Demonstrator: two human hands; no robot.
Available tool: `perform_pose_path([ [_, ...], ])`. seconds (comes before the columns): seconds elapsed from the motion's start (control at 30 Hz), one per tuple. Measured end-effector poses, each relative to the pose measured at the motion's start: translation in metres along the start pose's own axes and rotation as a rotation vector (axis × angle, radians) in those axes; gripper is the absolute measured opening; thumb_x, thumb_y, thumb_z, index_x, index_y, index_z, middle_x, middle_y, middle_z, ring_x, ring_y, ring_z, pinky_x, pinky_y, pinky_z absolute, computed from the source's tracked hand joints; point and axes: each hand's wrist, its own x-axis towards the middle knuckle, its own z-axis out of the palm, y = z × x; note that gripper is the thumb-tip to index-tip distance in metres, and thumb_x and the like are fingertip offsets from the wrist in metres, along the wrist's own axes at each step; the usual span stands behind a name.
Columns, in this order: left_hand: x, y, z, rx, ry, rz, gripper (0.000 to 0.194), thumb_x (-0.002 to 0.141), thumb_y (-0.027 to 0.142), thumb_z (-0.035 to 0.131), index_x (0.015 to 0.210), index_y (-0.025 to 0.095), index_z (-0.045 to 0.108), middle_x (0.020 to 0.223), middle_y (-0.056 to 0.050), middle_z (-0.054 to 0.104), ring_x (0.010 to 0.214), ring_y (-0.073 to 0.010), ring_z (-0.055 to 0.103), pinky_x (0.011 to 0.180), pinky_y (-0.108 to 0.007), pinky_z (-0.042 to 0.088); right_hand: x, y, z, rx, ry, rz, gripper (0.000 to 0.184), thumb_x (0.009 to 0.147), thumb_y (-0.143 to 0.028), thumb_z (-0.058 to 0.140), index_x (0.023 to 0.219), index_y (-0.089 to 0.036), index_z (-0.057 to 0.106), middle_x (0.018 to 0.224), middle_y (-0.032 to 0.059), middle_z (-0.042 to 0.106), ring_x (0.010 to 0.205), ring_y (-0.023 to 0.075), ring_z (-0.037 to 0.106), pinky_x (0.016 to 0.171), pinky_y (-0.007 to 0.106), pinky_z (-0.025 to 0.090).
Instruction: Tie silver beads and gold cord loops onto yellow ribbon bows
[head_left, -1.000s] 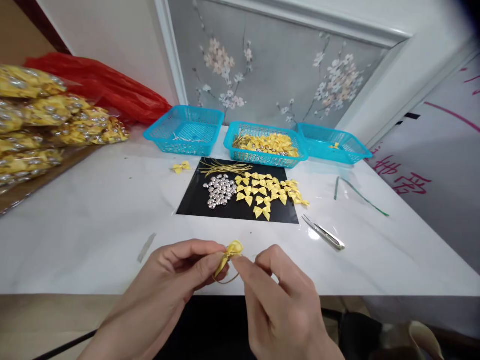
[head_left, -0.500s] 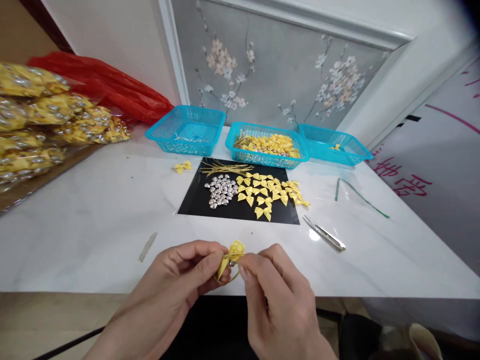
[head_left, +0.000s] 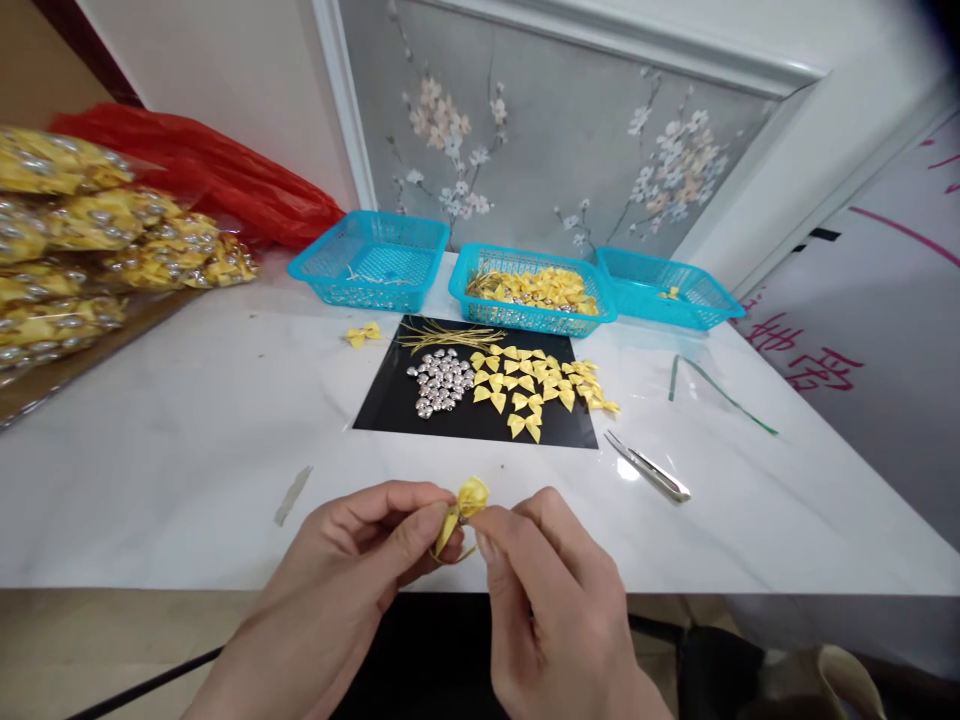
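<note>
A small yellow ribbon bow [head_left: 464, 505] with a thin gold wire looped under it sits between both hands at the near table edge. My left hand [head_left: 352, 570] pinches the bow from the left with thumb and forefinger. My right hand [head_left: 547, 590] pinches the wire and bow from the right. On the black mat [head_left: 390, 410] farther back lie a heap of silver beads [head_left: 441, 380], several yellow bows [head_left: 536, 385] and a bundle of gold wires [head_left: 450, 335].
Three blue baskets [head_left: 371, 260] stand at the back; the middle basket [head_left: 532, 290] holds bows and beads. Metal tweezers [head_left: 649, 467] lie right of the mat, a green strip [head_left: 720, 390] beyond. Bags of finished yellow pieces [head_left: 82, 250] and a red bag [head_left: 217, 180] lie left. A lone bow [head_left: 363, 334] lies on the table.
The wire loop under the bow has grown smaller as my right fingers moved closer to the bow. My hands stay at the same spot.
</note>
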Motion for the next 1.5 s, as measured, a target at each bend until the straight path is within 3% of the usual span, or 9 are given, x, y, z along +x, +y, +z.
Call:
perform_pose_path([
  [0.13,0.0,-0.005,-0.001,0.044,0.067,0.058,0.015,0.077,0.038,0.083,0.077,0.023,0.082,0.073,0.0,0.074,0.077,-0.0167,0.065,0.072,-0.02,0.056,0.004,0.0,-0.003,-0.018,-0.004,-0.061,0.03,0.095,-0.002,0.046,0.114,-0.015,0.065,0.077,0.0027,0.046,0.063,0.0154,0.047,0.054,0.028,0.043],
  [0.3,0.001,-0.006,-0.001,0.059,0.09,0.052,0.012,0.075,0.035,0.085,0.08,0.024,0.083,0.076,-0.001,0.077,0.077,-0.0171,0.066,0.073,-0.02,0.057,0.003,-0.002,-0.002,-0.054,0.004,-0.032,0.029,0.096,-0.005,0.046,0.114,-0.017,0.065,0.077,0.0024,0.047,0.061,0.0151,0.048,0.055,0.028,0.044],
  [0.47,-0.001,-0.002,0.001,-0.062,0.021,-0.005,0.012,0.075,0.033,0.085,0.075,0.021,0.082,0.076,-0.001,0.076,0.076,-0.0147,0.065,0.072,-0.018,0.058,0.002,-0.001,0.002,0.046,0.049,0.04,0.029,0.095,-0.004,0.044,0.109,-0.02,0.065,0.082,0.0041,0.054,0.066,0.0158,0.056,0.062,0.03,0.052],
  [0.67,-0.001,0.0,0.002,-0.207,-0.039,-0.06,0.01,0.073,0.026,0.088,0.075,0.019,0.082,0.074,-0.001,0.075,0.072,-0.0124,0.065,0.071,-0.017,0.059,0.011,0.007,0.003,0.332,0.042,0.032,0.027,0.096,-0.001,0.046,0.1,-0.02,0.065,0.084,0.0018,0.054,0.072,0.0125,0.06,0.062,0.023,0.053],
  [0.9,-0.002,-0.001,0.005,-0.257,-0.013,-0.088,0.011,0.07,0.024,0.09,0.074,0.018,0.081,0.072,-0.001,0.074,0.069,-0.0116,0.065,0.066,-0.016,0.059,0.012,0.01,0.004,0.335,0.042,0.047,0.028,0.094,0.001,0.046,0.094,-0.019,0.065,0.081,0.0019,0.054,0.072,0.0135,0.058,0.059,0.023,0.05],
  [1.1,-0.002,-0.007,0.009,-0.105,0.044,0.066,0.011,0.076,0.033,0.085,0.074,0.022,0.081,0.072,0.0,0.075,0.071,-0.0134,0.066,0.07,-0.018,0.059,0.013,0.011,0.004,0.351,0.041,0.04,0.029,0.094,0.001,0.046,0.097,-0.021,0.064,0.082,0.001,0.054,0.07,0.0128,0.057,0.059,0.024,0.051],
  [1.37,-0.004,-0.016,0.005,0.362,0.283,0.259,0.002,0.076,0.03,0.082,0.078,0.03,0.083,0.08,0.0,0.082,0.075,-0.0195,0.074,0.071,-0.019,0.06,0.01,0.012,-0.004,0.31,0.003,0.05,0.027,0.094,0.001,0.047,0.101,-0.021,0.062,0.087,0.0017,0.055,0.074,0.0128,0.059,0.064,0.024,0.053],
  [1.5,-0.004,-0.015,0.006,0.307,0.297,0.257,0.002,0.075,0.032,0.083,0.077,0.03,0.082,0.078,0.001,0.082,0.073,-0.0193,0.074,0.07,-0.018,0.061,0.008,0.012,-0.005,0.29,0.007,0.046,0.027,0.095,0.0,0.047,0.101,-0.021,0.064,0.087,0.0023,0.055,0.075,0.014,0.062,0.066,0.026,0.054],
])
